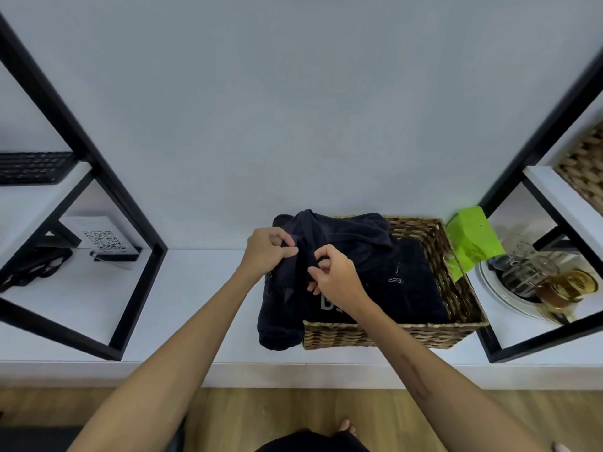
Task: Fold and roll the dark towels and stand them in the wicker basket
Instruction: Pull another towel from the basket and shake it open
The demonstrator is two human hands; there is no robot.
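A wicker basket (pixel 385 336) stands on the white shelf, right of centre. Dark navy towels fill it; one with pale lettering (pixel 411 288) lies flat inside. Another dark towel (pixel 342 233) is bunched up above the basket's left edge, and part of it hangs down outside the basket's left wall to the shelf. My left hand (pixel 266 252) pinches this towel's edge from the left. My right hand (pixel 336 278) grips a fold of the same towel just beside it, over the basket's left side.
A green bag (pixel 473 239) stands right of the basket, beside a white plate with glass jars (pixel 535 278). Black metal frames (pixel 107 197) flank both sides. A QR-code sign (pixel 101 239) and keyboard (pixel 32 168) sit at left. A second wicker basket (pixel 584 171) is upper right.
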